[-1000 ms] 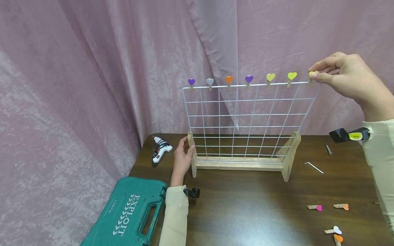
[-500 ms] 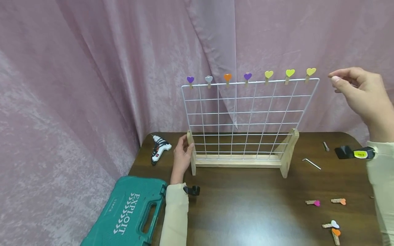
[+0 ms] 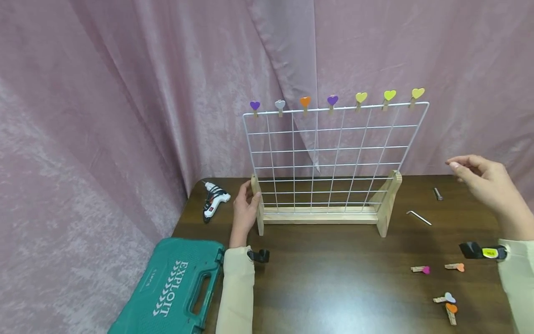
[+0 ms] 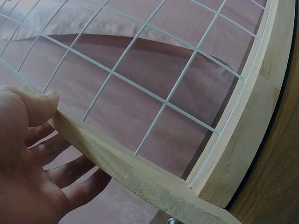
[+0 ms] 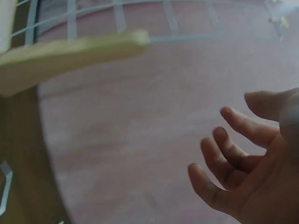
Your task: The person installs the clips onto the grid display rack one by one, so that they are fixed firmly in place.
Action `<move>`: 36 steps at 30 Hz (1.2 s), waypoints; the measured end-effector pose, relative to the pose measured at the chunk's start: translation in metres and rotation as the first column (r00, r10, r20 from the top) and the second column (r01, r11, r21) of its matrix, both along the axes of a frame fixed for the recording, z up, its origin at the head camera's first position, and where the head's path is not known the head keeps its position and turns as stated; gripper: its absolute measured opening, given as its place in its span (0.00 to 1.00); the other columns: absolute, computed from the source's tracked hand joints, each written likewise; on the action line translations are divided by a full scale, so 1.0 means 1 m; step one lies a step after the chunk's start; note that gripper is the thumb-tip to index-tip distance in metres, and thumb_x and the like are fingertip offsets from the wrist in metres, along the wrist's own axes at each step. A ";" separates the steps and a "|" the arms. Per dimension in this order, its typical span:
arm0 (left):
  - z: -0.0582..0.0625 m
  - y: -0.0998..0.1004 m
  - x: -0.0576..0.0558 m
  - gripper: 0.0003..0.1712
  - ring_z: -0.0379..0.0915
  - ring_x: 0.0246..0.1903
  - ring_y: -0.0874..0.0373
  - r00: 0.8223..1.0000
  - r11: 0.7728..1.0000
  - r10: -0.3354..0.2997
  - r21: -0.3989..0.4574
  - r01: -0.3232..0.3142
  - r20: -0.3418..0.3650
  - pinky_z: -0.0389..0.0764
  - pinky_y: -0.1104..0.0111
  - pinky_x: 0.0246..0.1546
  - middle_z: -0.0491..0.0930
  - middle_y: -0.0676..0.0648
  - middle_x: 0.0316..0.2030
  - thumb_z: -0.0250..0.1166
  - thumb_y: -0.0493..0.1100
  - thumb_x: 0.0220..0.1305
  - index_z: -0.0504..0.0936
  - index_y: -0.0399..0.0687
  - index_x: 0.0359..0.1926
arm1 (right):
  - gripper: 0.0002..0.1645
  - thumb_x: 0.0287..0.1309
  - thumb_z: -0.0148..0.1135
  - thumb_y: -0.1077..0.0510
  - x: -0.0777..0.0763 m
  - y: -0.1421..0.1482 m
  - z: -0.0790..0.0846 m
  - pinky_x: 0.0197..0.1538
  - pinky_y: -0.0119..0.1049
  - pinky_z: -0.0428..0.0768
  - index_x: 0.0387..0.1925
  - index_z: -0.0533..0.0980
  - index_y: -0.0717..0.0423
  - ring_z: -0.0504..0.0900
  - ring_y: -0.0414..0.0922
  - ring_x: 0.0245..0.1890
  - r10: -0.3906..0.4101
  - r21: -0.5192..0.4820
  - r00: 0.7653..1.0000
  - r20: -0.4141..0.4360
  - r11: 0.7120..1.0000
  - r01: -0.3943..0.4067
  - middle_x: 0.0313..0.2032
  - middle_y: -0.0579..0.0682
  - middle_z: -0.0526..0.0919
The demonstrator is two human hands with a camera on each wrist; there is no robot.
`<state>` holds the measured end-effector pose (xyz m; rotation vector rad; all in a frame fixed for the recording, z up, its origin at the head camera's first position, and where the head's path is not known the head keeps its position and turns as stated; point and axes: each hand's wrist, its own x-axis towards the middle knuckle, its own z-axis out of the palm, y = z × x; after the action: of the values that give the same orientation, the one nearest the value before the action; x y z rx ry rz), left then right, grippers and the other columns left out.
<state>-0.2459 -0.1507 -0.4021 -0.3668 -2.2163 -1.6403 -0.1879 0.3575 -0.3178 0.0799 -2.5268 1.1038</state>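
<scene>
My left hand (image 3: 245, 211) holds the left upright of a wooden stand (image 3: 319, 219). In the left wrist view its thumb lies on one face of the wooden upright (image 4: 131, 172) and the fingers go round behind. A white wire grid (image 3: 319, 110) stands in this base, leaning slightly back. Along its top wire sit several small heart clothespins: purple, white, orange (image 3: 305, 100) and purple, then yellow ones, the last yellow clothespin (image 3: 417, 93) near the right corner. My right hand (image 3: 488, 185) hangs in the air right of the grid, fingers loosely bent and holding nothing.
Front right on the brown table (image 3: 317, 269) lie a pink clothespin (image 3: 420, 269), an orange clothespin (image 3: 454, 266), and a white clothespin (image 3: 444, 298) close to another orange one. Behind them are a hex key (image 3: 419, 217) and bolt (image 3: 437, 194). A glue gun (image 3: 215, 200) and green case (image 3: 175, 278) stand left.
My right hand has let go of the rightmost yellow clothespin, which stays on the top wire. It has moved right and down. The left hand keeps its hold on the stand.
</scene>
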 end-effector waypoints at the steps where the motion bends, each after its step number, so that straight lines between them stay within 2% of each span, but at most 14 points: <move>1: 0.000 0.000 -0.001 0.24 0.71 0.51 0.43 1.000 1.000 0.001 0.002 -0.001 -0.002 0.75 0.56 0.49 0.71 0.34 0.54 0.55 0.35 0.66 0.64 0.34 0.61 | 0.17 0.66 0.50 0.51 0.003 0.004 -0.008 0.26 0.20 0.69 0.47 0.74 0.59 0.70 0.23 0.29 0.014 0.013 1.000 0.016 1.000 -0.014 0.29 0.24 0.73; 4: 0.000 0.001 -0.002 0.24 0.71 0.51 0.43 1.000 1.000 0.003 -0.002 -0.003 -0.004 0.75 0.58 0.49 0.71 0.34 0.54 0.55 0.35 0.65 0.65 0.34 0.61 | 0.18 0.65 0.51 0.53 0.011 0.017 -0.032 0.25 0.22 0.69 0.47 0.73 0.64 0.69 0.23 0.29 0.049 0.077 0.996 0.070 0.996 -0.055 0.30 0.22 0.72; 7: -0.006 -0.001 -0.008 0.24 0.71 0.51 0.43 1.000 1.000 0.000 0.009 0.000 -0.008 0.75 0.57 0.49 0.71 0.34 0.54 0.56 0.35 0.65 0.65 0.34 0.61 | 0.18 0.65 0.53 0.55 0.020 0.029 -0.056 0.24 0.25 0.69 0.47 0.73 0.67 0.68 0.26 0.29 0.085 0.145 0.989 0.124 0.984 -0.103 0.31 0.28 0.73; 11: -0.020 -0.004 -0.021 0.25 0.71 0.51 0.44 1.000 1.000 0.004 0.025 -0.003 -0.008 0.75 0.57 0.50 0.71 0.36 0.54 0.56 0.38 0.65 0.65 0.38 0.62 | 0.17 0.63 0.55 0.57 0.031 0.044 -0.086 0.25 0.26 0.70 0.46 0.74 0.67 0.67 0.27 0.29 0.133 0.202 0.969 0.206 0.964 -0.175 0.35 0.46 0.79; 12: -0.023 -0.004 -0.024 0.25 0.71 0.52 0.45 1.000 1.000 0.008 0.026 -0.007 -0.007 0.75 0.58 0.50 0.71 0.37 0.54 0.56 0.39 0.65 0.65 0.40 0.62 | 0.17 0.63 0.55 0.57 0.034 0.047 -0.093 0.27 0.27 0.72 0.46 0.74 0.68 0.70 0.28 0.32 0.148 0.210 0.961 0.234 0.957 -0.199 0.37 0.50 0.80; 14: -0.025 -0.004 -0.026 0.25 0.71 0.52 0.47 1.000 1.000 0.017 0.021 -0.017 -0.006 0.74 0.60 0.51 0.71 0.39 0.55 0.57 0.40 0.65 0.65 0.42 0.62 | 0.17 0.62 0.56 0.57 0.040 0.054 -0.106 0.29 0.30 0.75 0.45 0.74 0.68 0.71 0.27 0.33 0.167 0.231 0.945 0.283 0.944 -0.236 0.38 0.57 0.80; 16: -0.026 -0.004 -0.025 0.25 0.71 0.52 0.48 1.000 1.000 0.023 0.017 -0.023 -0.009 0.74 0.61 0.51 0.72 0.39 0.55 0.57 0.41 0.65 0.65 0.42 0.62 | 0.17 0.60 0.58 0.57 0.045 0.060 -0.118 0.30 0.32 0.76 0.44 0.75 0.68 0.71 0.27 0.33 0.178 0.239 0.926 0.334 0.934 -0.266 0.38 0.60 0.80; 18: -0.027 -0.004 -0.024 0.25 0.71 0.52 0.48 1.000 0.999 0.029 0.015 -0.028 -0.013 0.74 0.62 0.51 0.72 0.40 0.54 0.57 0.41 0.65 0.65 0.42 0.62 | 0.17 0.57 0.61 0.58 0.050 0.065 -0.130 0.30 0.32 0.76 0.43 0.76 0.68 0.71 0.26 0.32 0.188 0.244 0.908 0.376 0.925 -0.292 0.37 0.58 0.81; 19: -0.027 -0.004 -0.024 0.25 0.71 0.51 0.48 0.999 1.000 0.027 0.016 -0.027 -0.020 0.74 0.61 0.51 0.72 0.39 0.54 0.57 0.40 0.65 0.65 0.41 0.61 | 0.16 0.54 0.63 0.59 0.053 0.067 -0.134 0.28 0.30 0.74 0.42 0.76 0.68 0.69 0.23 0.30 0.184 0.252 0.905 0.385 0.922 -0.295 0.35 0.55 0.81; 23: -0.027 -0.006 -0.024 0.24 0.72 0.50 0.46 0.999 0.999 0.030 0.022 -0.029 -0.042 0.75 0.59 0.50 0.73 0.38 0.53 0.57 0.41 0.65 0.66 0.41 0.61 | 0.17 0.45 0.68 0.62 0.059 0.070 -0.148 0.25 0.28 0.69 0.38 0.77 0.68 0.65 0.27 0.26 0.204 0.248 0.886 0.417 0.912 -0.327 0.29 0.45 0.76; 26: -0.027 -0.007 -0.024 0.24 0.72 0.50 0.46 0.999 0.999 0.031 0.022 -0.030 -0.033 0.75 0.59 0.49 0.73 0.38 0.53 0.57 0.42 0.65 0.66 0.42 0.61 | 0.18 0.43 0.70 0.61 0.061 0.069 -0.154 0.25 0.28 0.66 0.37 0.77 0.66 0.63 0.31 0.24 0.210 0.237 0.873 0.440 0.910 -0.339 0.25 0.42 0.71; 30: -0.025 -0.006 -0.022 0.25 0.71 0.51 0.48 1.000 1.000 0.022 0.019 -0.022 0.000 0.76 0.60 0.49 0.72 0.39 0.54 0.57 0.42 0.65 0.66 0.42 0.62 | 0.16 0.42 0.70 0.59 0.062 0.068 -0.160 0.23 0.29 0.63 0.34 0.78 0.64 0.62 0.31 0.23 0.206 0.236 0.878 0.431 0.914 -0.331 0.23 0.40 0.70; 33: -0.016 -0.003 -0.014 0.24 0.71 0.51 0.44 1.000 1.000 0.011 0.022 -0.011 -0.008 0.76 0.58 0.48 0.72 0.36 0.53 0.56 0.38 0.65 0.65 0.38 0.61 | 0.13 0.42 0.71 0.60 0.062 0.067 -0.164 0.21 0.29 0.62 0.30 0.78 0.60 0.62 0.31 0.21 0.215 0.229 0.884 0.414 0.916 -0.330 0.22 0.37 0.70; 36: -0.005 -0.001 -0.006 0.24 0.71 0.50 0.41 1.000 1.000 0.003 0.020 -0.003 -0.023 0.76 0.56 0.47 0.71 0.33 0.52 0.56 0.34 0.65 0.65 0.34 0.60 | 0.11 0.42 0.71 0.59 0.061 0.066 -0.165 0.21 0.29 0.61 0.29 0.77 0.57 0.62 0.31 0.21 0.234 0.203 0.868 0.439 0.915 -0.349 0.22 0.37 0.70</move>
<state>-0.2515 -0.1513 -0.4070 -0.3748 -2.1809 -1.6479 -0.1266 0.4237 -0.4825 0.3590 -3.1204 0.9377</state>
